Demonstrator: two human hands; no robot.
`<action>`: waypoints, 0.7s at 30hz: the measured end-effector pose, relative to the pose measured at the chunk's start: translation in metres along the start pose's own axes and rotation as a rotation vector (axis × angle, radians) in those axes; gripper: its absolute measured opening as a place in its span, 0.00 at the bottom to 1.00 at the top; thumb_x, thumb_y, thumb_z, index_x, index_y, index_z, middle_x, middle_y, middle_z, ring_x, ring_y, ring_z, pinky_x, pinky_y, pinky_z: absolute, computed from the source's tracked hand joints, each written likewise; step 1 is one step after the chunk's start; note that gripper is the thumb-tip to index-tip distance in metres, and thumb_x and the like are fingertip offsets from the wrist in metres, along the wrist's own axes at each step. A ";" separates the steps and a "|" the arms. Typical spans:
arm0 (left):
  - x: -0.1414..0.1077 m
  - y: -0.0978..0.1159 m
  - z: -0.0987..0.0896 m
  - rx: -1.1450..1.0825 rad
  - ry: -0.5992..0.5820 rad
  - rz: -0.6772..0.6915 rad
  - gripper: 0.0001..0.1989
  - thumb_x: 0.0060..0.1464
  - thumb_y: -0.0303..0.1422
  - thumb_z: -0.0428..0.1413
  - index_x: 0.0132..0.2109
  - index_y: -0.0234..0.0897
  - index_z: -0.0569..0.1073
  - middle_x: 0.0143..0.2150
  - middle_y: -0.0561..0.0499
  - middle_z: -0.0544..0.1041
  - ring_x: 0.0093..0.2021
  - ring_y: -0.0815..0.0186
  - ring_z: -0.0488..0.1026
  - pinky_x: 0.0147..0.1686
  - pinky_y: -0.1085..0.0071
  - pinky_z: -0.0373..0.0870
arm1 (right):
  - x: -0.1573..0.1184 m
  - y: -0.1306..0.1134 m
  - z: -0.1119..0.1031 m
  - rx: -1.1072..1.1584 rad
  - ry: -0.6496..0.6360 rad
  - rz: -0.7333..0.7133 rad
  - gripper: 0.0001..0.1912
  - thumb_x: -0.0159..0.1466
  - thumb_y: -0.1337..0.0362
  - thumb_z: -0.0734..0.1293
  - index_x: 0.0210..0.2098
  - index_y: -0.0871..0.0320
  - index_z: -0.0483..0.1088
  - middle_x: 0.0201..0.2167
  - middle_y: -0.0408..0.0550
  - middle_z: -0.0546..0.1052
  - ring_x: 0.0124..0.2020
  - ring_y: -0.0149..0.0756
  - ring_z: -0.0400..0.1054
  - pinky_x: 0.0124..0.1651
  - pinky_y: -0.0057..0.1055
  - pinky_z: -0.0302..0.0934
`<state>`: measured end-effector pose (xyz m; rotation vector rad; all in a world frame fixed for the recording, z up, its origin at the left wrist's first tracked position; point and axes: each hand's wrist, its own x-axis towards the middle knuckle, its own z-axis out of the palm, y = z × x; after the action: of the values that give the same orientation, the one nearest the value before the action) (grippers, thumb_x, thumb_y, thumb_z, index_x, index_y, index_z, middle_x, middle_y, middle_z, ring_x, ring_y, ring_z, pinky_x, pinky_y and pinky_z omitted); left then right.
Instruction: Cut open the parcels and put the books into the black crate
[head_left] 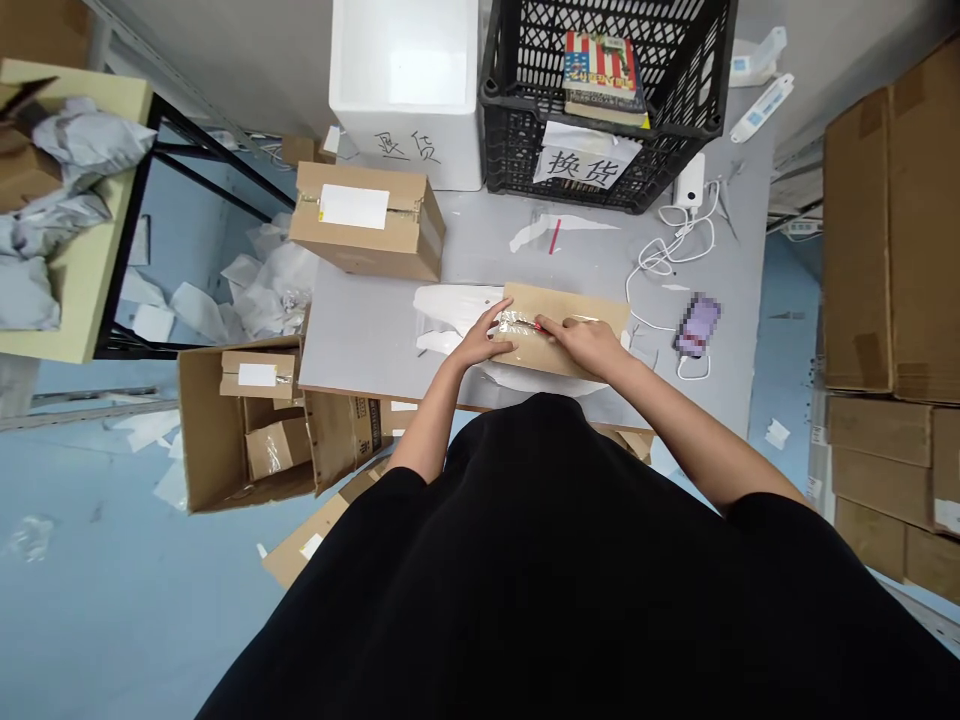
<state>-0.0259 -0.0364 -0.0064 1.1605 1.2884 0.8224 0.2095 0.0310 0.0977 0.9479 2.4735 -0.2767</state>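
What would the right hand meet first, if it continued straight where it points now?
Probably the left hand, at the left end of the brown package. The right hand points that way, a small red object in its fingers; exact heights are unclear.

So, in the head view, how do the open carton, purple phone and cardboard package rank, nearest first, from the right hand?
1. Cardboard package: directly beneath the right hand.
2. Purple phone: to the hand's right.
3. Open carton: well over to the left.
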 end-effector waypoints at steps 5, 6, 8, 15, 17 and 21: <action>0.003 -0.007 -0.002 0.015 -0.003 0.052 0.48 0.47 0.38 0.66 0.72 0.55 0.56 0.76 0.51 0.52 0.73 0.48 0.53 0.68 0.49 0.57 | 0.014 -0.006 -0.009 -0.106 0.002 -0.101 0.34 0.73 0.68 0.53 0.75 0.44 0.41 0.45 0.57 0.77 0.39 0.44 0.74 0.39 0.33 0.57; 0.003 -0.008 -0.002 0.014 -0.005 0.050 0.48 0.46 0.38 0.66 0.72 0.56 0.56 0.76 0.51 0.52 0.73 0.48 0.54 0.67 0.49 0.58 | 0.014 -0.006 -0.010 -0.111 -0.002 -0.114 0.34 0.73 0.68 0.53 0.75 0.42 0.41 0.45 0.56 0.77 0.39 0.43 0.74 0.39 0.34 0.57; 0.003 -0.009 -0.003 0.015 -0.006 0.043 0.48 0.47 0.39 0.66 0.72 0.56 0.56 0.76 0.50 0.52 0.73 0.47 0.54 0.67 0.49 0.58 | 0.016 -0.007 -0.012 -0.110 -0.007 -0.135 0.34 0.73 0.68 0.53 0.74 0.40 0.42 0.45 0.56 0.77 0.38 0.43 0.74 0.39 0.34 0.56; 0.003 -0.009 -0.003 0.029 -0.011 0.070 0.48 0.47 0.39 0.65 0.73 0.54 0.55 0.76 0.50 0.51 0.74 0.49 0.50 0.68 0.51 0.57 | 0.023 -0.012 -0.018 -0.125 -0.002 -0.172 0.32 0.73 0.66 0.53 0.74 0.41 0.46 0.47 0.56 0.78 0.39 0.42 0.74 0.39 0.33 0.56; 0.003 -0.008 -0.004 0.033 -0.015 0.073 0.48 0.47 0.39 0.65 0.73 0.54 0.55 0.76 0.50 0.51 0.74 0.48 0.50 0.68 0.50 0.57 | 0.024 -0.014 -0.019 -0.133 -0.002 -0.171 0.31 0.73 0.66 0.53 0.73 0.41 0.48 0.47 0.57 0.78 0.39 0.42 0.74 0.39 0.34 0.56; 0.002 -0.005 -0.004 0.047 -0.018 0.037 0.49 0.47 0.39 0.66 0.73 0.55 0.55 0.76 0.50 0.51 0.73 0.47 0.53 0.67 0.49 0.59 | 0.024 -0.015 -0.019 -0.150 -0.007 -0.171 0.30 0.73 0.65 0.53 0.72 0.41 0.50 0.46 0.57 0.78 0.40 0.44 0.75 0.38 0.33 0.55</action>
<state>-0.0304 -0.0349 -0.0111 1.2297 1.2815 0.8105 0.1770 0.0405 0.1027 0.6741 2.5316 -0.1470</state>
